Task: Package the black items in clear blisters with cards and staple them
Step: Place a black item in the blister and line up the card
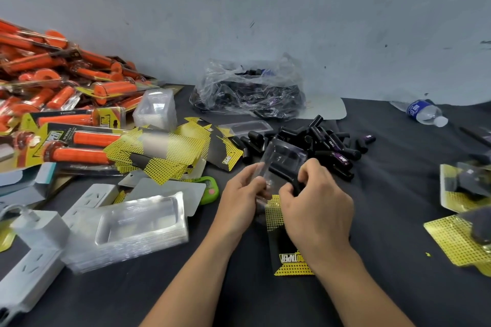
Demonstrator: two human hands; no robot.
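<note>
fingers (251, 174) of the l hand (243, 195) pinch the left edge of a clear blister (283, 158), which is held tilted, off the table, w/ its far end higher. r hand (320, 210) is curled round a black piece (294, 184) and holds it against the blister's near right corner; can't tell if the piece sits in the pocket. under both hands a card (288, 260) lies flat on the dark cloth (385, 260). it's black w/ yellow dotted ends, print side up, partly hidden by the r wrist.

rest of the head view: just beyond the blister is a loose heap of black pieces (326, 141), some w/ purple labels. farther back, near the wall (265, 8), a crumpled plastic bag (249, 87) holds more dark pieces. far right, a water bottle (425, 111) lies on its side. at the right edge are finished packs (462, 186) on yellow cards, blurred. left of the hands is a spread of loose cards (164, 151), and nearer, a small green gadget (210, 190). near left sits a stack of empty blisters (138, 223), w/ a white power strip (29, 271) beside it and a charger plugged in. far left is a big pile of orange grips (53, 74) in packs. a smaller blister stack (156, 107) stands between that pile and the bag.
</note>
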